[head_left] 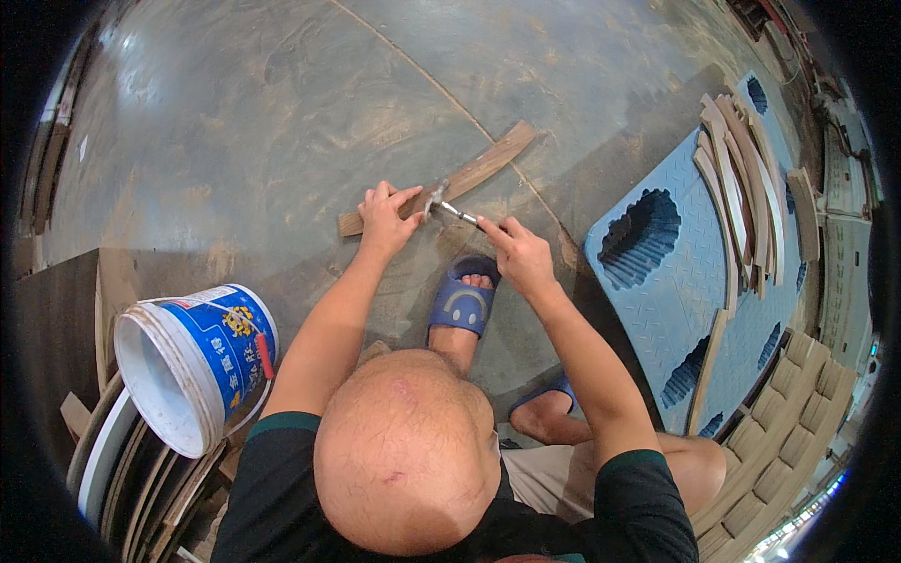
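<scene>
On the floor ahead of me lies a slightly curved wooden strip [486,165], slanting from near left to far right. My left hand [383,221] grips its near part, thumb and forefinger on either side of the wood. A hammer [458,213] is in my right hand [522,255], whose fingers close round the handle. Its metal head is down at the strip, right beside my left fingertips. Whether a nail is under the head cannot be made out.
A blue-and-white bucket [205,361] with a red grip lies tilted at left, above stacked boards [150,488]. At right, curved wooden strips [741,192] rest on a blue plastic pallet [648,310]; more wooden pieces [779,422] are stacked nearer. My slippered foot [462,300] is close behind the hammer.
</scene>
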A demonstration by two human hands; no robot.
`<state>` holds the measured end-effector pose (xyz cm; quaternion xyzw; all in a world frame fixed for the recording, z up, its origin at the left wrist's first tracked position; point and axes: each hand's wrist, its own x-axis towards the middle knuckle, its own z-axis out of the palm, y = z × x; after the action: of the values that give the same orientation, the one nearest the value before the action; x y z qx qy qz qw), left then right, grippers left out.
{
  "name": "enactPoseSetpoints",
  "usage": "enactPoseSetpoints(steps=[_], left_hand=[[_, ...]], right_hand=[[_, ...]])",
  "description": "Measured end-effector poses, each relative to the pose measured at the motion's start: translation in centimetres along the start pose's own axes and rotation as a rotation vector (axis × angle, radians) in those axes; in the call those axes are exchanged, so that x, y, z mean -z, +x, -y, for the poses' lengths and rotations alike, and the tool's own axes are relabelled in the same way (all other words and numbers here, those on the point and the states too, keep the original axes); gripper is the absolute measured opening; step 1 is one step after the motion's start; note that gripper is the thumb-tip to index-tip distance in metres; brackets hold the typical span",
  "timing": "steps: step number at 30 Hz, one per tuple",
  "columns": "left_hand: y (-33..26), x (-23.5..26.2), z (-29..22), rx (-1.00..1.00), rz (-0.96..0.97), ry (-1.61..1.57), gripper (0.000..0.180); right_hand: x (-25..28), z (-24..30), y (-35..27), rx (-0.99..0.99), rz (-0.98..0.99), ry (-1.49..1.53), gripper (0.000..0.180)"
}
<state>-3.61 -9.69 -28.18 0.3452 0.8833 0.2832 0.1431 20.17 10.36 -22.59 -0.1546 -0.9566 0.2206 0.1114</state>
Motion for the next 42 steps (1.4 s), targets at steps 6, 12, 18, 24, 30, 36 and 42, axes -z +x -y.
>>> enactPoseSetpoints(steps=[6,12,18,24,30,36,42], left_hand=[[0.0,0.1,-0.2,-0.015,-0.009,-0.013,0.057],[-0.3,0.2,0.3,-0.007,-0.022,-0.001,0.058],[0.1,-0.3,0.2,0.009,0.001,0.003,0.058],[-0.1,0.1,0.0,-0.019,-0.033,0.025,0.061],[-0.4,0.4,0.4,0.005,-0.018,0.026,0.062],[0.3,-0.4,-0.4,-0.024,-0.019,-0.017,0.062],[0.0,0.2,-0.3,0.011,-0.007,0.002,0.061]], right_hand=[[-1.0,-1.7,-0.3,-0.366,-0.223,0.066,0.048],[0.9,-1.8,-1.0,-0.342,-0.222,0.204,0.048],[0.0,0.8,-0.6,-0.159,-0.058,0.085,0.05],[-1.2,-2.8,1.0,-0.321,-0.389,0.214,0.047],[-1.3,-6.1,2.0,-0.837,-0.198,1.179,0.035],[-2.2,-9.5,1.0,-0.925,0.014,1.053,0.034],[-3.8,-7.0,0.4,-0.707,0.062,1.054,0.035]])
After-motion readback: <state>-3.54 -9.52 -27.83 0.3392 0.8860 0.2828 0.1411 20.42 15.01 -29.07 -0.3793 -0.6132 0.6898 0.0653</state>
